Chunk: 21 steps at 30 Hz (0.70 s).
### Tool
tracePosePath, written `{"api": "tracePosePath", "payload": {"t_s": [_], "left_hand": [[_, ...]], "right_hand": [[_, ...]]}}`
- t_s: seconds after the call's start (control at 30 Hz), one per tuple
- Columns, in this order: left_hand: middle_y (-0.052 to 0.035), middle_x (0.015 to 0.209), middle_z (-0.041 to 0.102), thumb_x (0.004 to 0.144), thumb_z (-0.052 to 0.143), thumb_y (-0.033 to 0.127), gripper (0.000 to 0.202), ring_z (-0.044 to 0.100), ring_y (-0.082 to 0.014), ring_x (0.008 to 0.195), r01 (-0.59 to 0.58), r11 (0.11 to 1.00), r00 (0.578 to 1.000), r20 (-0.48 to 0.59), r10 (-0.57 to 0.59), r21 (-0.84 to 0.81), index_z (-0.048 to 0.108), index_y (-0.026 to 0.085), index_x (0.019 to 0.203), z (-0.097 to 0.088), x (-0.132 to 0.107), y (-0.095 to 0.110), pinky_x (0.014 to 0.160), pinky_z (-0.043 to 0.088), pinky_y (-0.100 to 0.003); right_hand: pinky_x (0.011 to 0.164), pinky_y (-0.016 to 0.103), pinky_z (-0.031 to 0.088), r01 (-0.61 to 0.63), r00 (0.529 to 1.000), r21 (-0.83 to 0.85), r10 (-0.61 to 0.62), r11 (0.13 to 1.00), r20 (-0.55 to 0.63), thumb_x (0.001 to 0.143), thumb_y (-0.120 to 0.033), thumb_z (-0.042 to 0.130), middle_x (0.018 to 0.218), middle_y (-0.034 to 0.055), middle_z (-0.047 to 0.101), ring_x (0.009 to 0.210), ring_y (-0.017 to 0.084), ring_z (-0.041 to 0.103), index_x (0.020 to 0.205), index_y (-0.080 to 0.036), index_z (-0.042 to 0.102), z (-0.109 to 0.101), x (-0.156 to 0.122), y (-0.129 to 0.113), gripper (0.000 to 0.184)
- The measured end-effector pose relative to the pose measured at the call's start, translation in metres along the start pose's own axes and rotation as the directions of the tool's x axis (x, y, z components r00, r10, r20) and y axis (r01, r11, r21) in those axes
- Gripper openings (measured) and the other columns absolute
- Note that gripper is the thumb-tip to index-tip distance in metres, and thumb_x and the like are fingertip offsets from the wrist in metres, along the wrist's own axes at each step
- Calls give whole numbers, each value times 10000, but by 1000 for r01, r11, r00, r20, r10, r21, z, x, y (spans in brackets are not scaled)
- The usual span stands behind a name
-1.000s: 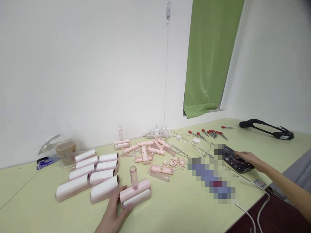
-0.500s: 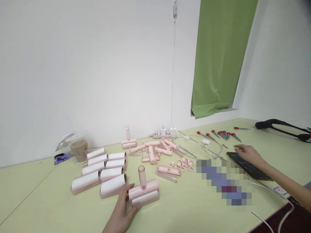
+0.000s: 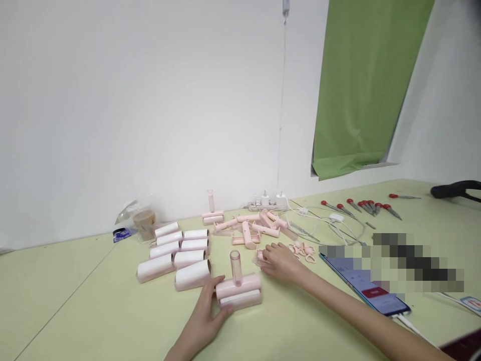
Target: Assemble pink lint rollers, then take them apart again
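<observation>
- The left hand (image 3: 208,313) grasped the near pink roller (image 3: 240,296) by its left end, thumb at the front and fingers behind.
- That roller rested on the worktop (image 3: 93,321), toward the near side, its clear pink handle (image 3: 236,268) pointing upward and its white sheet showing along the front.
- The right hand (image 3: 282,263) lay over a loose pink holder (image 3: 260,257), with its fingers bent onto the part; whether they had gripped it, one could not tell.
- Small heart-shaped pieces (image 3: 309,258) lay just beside the right hand, on its far right side.
- Behind the hands, a jumbled heap of pink holders (image 3: 247,234) lay partly on top of one another.
- Left of the near roller, eight white rolls (image 3: 155,267) in clear covers lay in two columns.
- A second roller (image 3: 213,216) stood near the wall, handle up, well apart from both hands.
- To the right of the right forearm lay a phone (image 3: 387,303), partly pixelated, with a white cable (image 3: 409,325) at its near end.
- Red-ended tools (image 3: 391,211) lay farther back on the right.
- A cup (image 3: 145,224) in a clear bag stood at the far left.
</observation>
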<state>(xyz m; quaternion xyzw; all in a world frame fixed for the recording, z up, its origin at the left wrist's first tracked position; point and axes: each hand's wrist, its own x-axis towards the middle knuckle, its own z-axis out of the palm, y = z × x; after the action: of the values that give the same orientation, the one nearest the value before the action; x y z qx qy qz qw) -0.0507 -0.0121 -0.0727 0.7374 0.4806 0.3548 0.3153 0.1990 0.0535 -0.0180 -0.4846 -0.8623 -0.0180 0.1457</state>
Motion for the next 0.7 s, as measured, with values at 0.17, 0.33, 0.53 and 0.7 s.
{"api": "tracePosePath", "payload": {"t_s": [0.17,0.33,0.53,0.7], "left_hand": [[-103,1290,343,722,558,312,608,322,-264,1207,-13,992,994,-106,26,122,257,229,1243,1,-2,5,996,287,-442],[-108,1268,343,795,474,315,462,308,-254,1212,-109,958,964,-206,167,264,287,242,1211,-1,-4,2,995,278,-478],[-97,1239,390,800,464,340,429,339,-255,1189,-142,978,910,-368,189,151,325,258,1198,-7,11,25,965,304,-477],[-93,1219,445,708,584,381,544,410,-227,1141,-194,952,934,-343,105,-237,332,238,1169,-6,57,69,967,309,-420]], "right_hand": [[647,304,364,-42,999,-13,42,999,30,668,-133,518,796,101,619,755,232,554,772,-142,591,4,-6,7,127],[580,244,381,-174,984,38,175,984,-42,834,-209,304,857,50,612,724,164,556,905,-192,557,-23,-8,44,264],[646,279,405,-98,994,28,96,995,58,716,-166,464,824,66,610,768,208,557,833,-197,623,-44,-23,92,200],[778,392,377,-23,997,18,22,1000,75,773,-227,430,996,128,555,941,272,496,1037,-184,583,-27,-19,94,308]]}}
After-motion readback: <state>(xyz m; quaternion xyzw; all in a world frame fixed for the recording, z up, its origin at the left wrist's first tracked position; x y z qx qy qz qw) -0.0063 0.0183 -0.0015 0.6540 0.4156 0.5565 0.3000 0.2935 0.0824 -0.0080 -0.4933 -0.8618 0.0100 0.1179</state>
